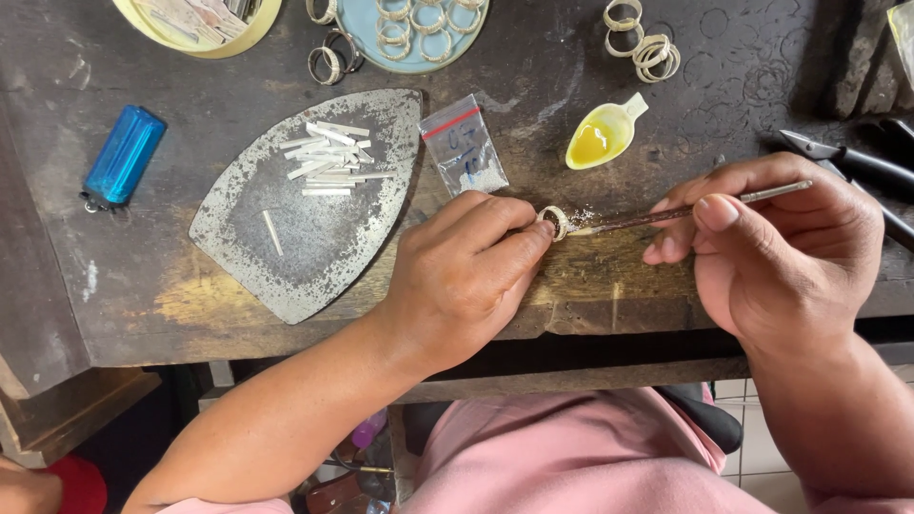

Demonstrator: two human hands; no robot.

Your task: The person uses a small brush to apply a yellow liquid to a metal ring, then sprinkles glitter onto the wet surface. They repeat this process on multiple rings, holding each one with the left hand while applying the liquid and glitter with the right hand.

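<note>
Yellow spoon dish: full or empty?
Partly full. The yellow spoon dish lies bowl-up on the workbench, and a pool of clear yellowish liquid shows in its bowl.

Ring [553, 221]: pale metal, dull sheen. Brush [685, 211]: thin, dark worn shaft. Workbench [143, 305]: rough, scarred dark wood. Iron-shaped plate [314, 257]: pitted, corroded metal. Lighter [124, 155]: glossy blue plastic. Spoon dish [602, 133]: glossy, yellow liquid.

Bare bench [685, 247] lies open between the bag [464, 145] and the spoon [604, 131], above the ring [554, 221]. The iron plate [305, 205] with its strips [328, 157] blocks the left side. Pliers [847, 157] crowd the right edge. Loose rings [643, 43] and a dish [414, 24] line the far side. The lighter [124, 155] lies far left.
</note>
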